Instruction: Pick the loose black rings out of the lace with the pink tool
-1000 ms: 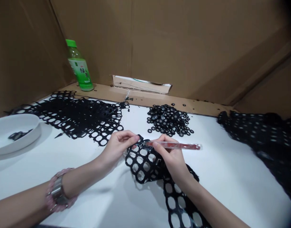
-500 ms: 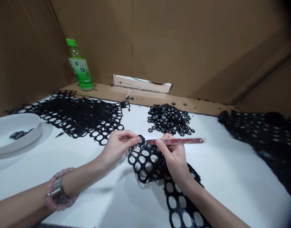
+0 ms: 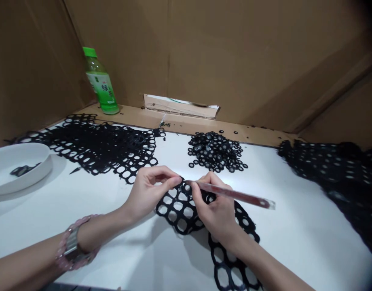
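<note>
My left hand (image 3: 154,192) pinches the upper edge of a black rubber sheet punched with rows of round holes (image 3: 176,212), between thumb and fingertips. My right hand (image 3: 218,206) is closed round a slim, flat, reddish-brown tool (image 3: 249,197), held like a pen. Its narrow tip points left and meets the sheet close beside my left fingertips; the kind of tool cannot be made out. Part of the sheet hangs folded under my right hand and trails toward the table's front edge. A heap of small black rings (image 3: 214,151) lies just beyond my hands.
Black punched scrap (image 3: 98,147) is piled at the left, beside a white bowl (image 3: 37,173) holding a few black pieces. More black perforated sheets (image 3: 334,178) lie at the right. Behind stand a green drink bottle (image 3: 104,91) and cardboard walls (image 3: 234,60) with a cut flap (image 3: 181,108).
The tool has tilted, its rear end swinging down and toward the right. My right hand has shifted slightly left, nearer my left fingertips, and the sheet has moved a little left.
</note>
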### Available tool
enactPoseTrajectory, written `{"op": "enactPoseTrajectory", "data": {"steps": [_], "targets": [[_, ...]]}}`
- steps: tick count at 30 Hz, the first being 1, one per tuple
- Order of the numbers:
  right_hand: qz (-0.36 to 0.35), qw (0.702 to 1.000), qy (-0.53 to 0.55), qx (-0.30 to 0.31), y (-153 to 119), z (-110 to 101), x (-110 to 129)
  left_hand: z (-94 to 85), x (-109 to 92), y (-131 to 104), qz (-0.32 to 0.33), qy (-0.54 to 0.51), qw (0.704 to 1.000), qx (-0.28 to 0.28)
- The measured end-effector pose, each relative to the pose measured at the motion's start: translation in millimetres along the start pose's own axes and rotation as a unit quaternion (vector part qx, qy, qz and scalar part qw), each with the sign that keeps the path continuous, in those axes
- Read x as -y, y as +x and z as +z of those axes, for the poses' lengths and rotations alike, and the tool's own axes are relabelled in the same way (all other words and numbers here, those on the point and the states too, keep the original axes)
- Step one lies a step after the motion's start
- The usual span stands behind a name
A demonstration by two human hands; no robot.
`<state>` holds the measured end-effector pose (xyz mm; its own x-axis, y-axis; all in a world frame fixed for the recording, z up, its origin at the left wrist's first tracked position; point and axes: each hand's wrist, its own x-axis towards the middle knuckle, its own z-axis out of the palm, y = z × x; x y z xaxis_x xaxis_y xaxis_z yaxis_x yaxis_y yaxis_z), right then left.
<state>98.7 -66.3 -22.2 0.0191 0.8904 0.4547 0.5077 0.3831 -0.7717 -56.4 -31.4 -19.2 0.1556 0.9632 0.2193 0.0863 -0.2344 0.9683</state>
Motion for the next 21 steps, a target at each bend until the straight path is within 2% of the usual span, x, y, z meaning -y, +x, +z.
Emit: {"op": "enactPoseTrajectory", "data": {"steps": [4,9,12,16,21], "targets": [[-0.006,1.0,-0.016,0.018,-0.9,1.0,3.0,1.3,-0.4,-2.9,0.01,0.013,1.0,0.02],[0.008,0.999,0.002,0.033,1.6,-1.3,3.4,1.7,2.4,0.2,-0.015,-0.015,0.999,0.031],[0.043,0.995,0.087,0.005,7.0,-8.5,1.3,0.7,4.3,4.5,-0.063,-0.054,0.996,0.026],[0.085,0.972,0.213,-0.051,15.1,-19.9,-1.3,1.1,7.4,5.9,-0.127,-0.123,0.984,0.028],[0.112,0.973,0.199,-0.044,18.4,-21.9,-2.1,4.1,8.1,2.2,-0.133,-0.12,0.983,0.042]]}}
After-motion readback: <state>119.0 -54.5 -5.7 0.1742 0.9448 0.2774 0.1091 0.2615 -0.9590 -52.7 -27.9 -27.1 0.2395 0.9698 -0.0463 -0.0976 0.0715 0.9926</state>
